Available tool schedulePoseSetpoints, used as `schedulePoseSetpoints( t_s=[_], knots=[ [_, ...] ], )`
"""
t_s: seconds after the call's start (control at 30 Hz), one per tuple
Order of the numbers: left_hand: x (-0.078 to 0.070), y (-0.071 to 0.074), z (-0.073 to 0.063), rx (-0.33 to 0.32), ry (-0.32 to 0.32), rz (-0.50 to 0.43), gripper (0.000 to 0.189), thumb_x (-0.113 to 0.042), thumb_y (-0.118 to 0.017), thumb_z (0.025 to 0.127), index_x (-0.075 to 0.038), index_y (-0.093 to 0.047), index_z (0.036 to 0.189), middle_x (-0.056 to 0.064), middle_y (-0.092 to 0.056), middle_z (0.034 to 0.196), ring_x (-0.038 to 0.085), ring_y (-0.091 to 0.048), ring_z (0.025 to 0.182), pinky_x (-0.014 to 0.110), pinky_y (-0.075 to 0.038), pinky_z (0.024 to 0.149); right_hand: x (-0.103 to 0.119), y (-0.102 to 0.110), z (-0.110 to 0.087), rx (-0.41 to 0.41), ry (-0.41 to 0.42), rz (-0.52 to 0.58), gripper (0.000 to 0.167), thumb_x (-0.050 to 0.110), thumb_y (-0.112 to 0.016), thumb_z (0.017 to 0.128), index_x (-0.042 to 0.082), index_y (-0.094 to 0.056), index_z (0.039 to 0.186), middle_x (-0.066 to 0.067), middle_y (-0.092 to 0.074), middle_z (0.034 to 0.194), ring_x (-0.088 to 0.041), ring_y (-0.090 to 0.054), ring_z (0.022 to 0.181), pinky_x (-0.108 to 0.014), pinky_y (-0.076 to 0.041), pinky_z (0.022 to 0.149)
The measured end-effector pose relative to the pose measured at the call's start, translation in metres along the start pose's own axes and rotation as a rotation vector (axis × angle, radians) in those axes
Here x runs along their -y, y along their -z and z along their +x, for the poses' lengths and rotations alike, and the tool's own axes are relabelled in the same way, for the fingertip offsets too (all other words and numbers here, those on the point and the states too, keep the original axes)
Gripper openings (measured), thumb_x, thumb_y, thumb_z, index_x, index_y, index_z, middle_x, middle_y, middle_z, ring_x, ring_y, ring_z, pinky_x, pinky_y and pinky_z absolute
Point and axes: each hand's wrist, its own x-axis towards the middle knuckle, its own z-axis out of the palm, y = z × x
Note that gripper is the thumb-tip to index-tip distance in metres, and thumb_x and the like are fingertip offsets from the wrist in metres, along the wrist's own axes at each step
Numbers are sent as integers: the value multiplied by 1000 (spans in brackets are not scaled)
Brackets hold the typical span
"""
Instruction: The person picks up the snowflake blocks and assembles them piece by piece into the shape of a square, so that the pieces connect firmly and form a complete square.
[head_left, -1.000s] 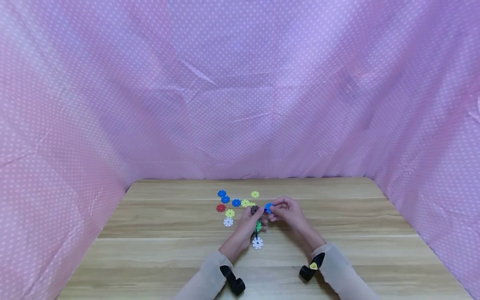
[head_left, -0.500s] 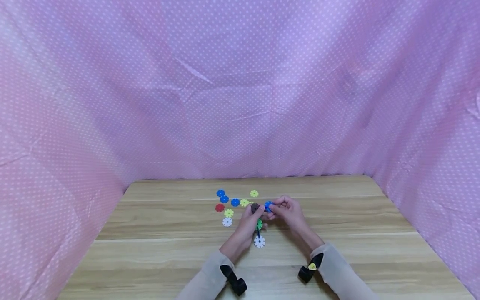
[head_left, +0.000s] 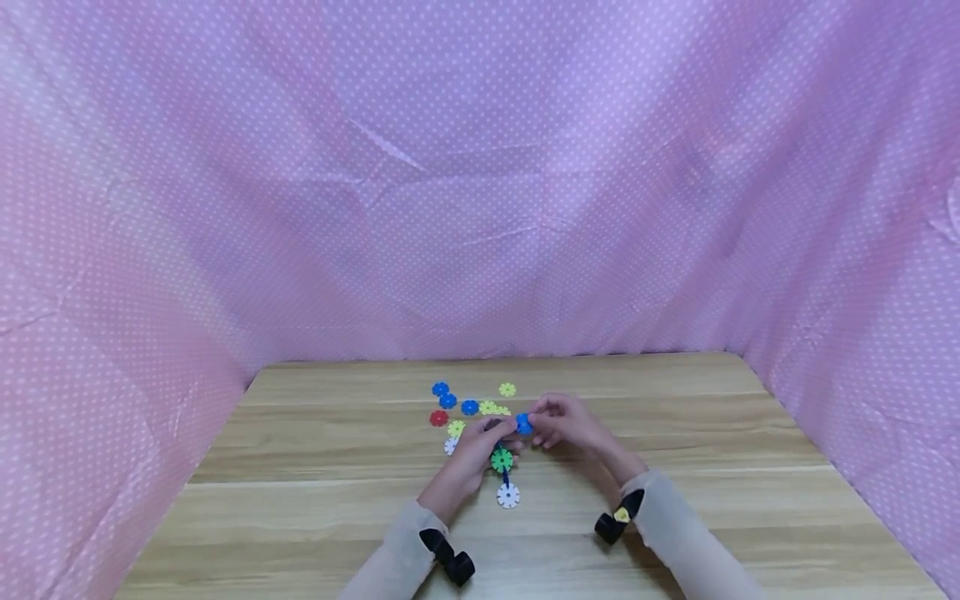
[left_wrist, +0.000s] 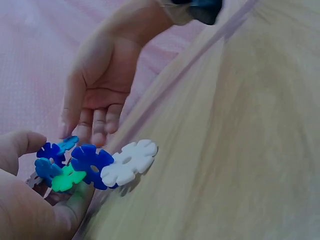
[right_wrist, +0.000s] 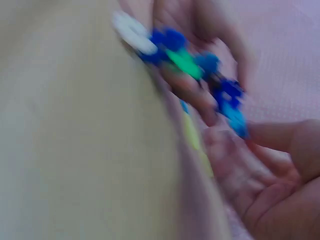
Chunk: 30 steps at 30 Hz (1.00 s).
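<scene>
A chain of interlocking plastic flower discs hangs from my left hand [head_left: 467, 457], whose thumb and fingers grip its upper part. A white disc [head_left: 508, 497] forms the lower end, with a dark blue disc [left_wrist: 92, 166] and a green disc [head_left: 502, 460] above it. My right hand [head_left: 573, 423] pinches the light blue disc [right_wrist: 235, 120] at the other end between thumb and fingertips. In the left wrist view, that disc joins a dark blue disc [left_wrist: 51, 154] beside my left thumb. A brown disc [left_wrist: 34, 180] is mostly hidden by the left fingers.
Loose discs lie on the wooden table [head_left: 337, 500] beyond the left hand: several blue [head_left: 469, 407] and yellow [head_left: 507, 389] ones, a red disc [head_left: 438, 418] and a partly covered white disc [head_left: 450, 446]. A pink dotted cloth [head_left: 480, 208] surrounds the table's back and sides.
Both hands have shifted slightly left and toward the body with the chain. The green disc has turned more face-on, and the left hand now covers part of the loose white disc.
</scene>
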Motion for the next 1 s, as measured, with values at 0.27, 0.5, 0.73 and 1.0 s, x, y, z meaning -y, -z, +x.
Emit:
schedulePoseSetpoints(
  t_s=[0.27, 0.5, 0.73, 1.0],
  knots=[
    [4, 0, -2, 27, 19, 41, 28, -26, -65, 101, -4, -68, 118, 6, -73, 97, 15, -69, 84, 31, -62, 77, 9, 10, 44, 56, 114, -462, 25, 9, -64, 100, -2, -69, 122, -15, -73, 105, -25, -68, 92, -33, -58, 80],
    [9, -7, -6, 51, 15, 69, 35, -31, -67, 99, -5, -68, 122, 6, -73, 95, 14, -68, 82, 28, -61, 75, 1, 8, 63, 163, 60, -558, 37, 5, -59, 101, -2, -60, 137, 1, -45, 62, -11, -40, 57, -21, -35, 55],
    [8, -5, -6, 49, 1, 62, 34, -32, -66, 100, -5, -69, 120, 6, -73, 92, 13, -68, 78, 28, -61, 74, -2, 10, 61, 103, 84, -580, 25, 0, -69, 93, -3, -70, 117, -2, -52, 72, -13, -43, 68, -22, -36, 62],
    [4, 5, -2, 41, -14, 53, 33, -31, -65, 101, -5, -68, 121, 13, -75, 102, 12, -69, 80, 29, -61, 75, 2, 21, 41, 116, 81, -544, 19, -2, -77, 85, 0, -64, 99, -14, -63, 92, -18, -55, 82, -26, -48, 70]
  ],
)
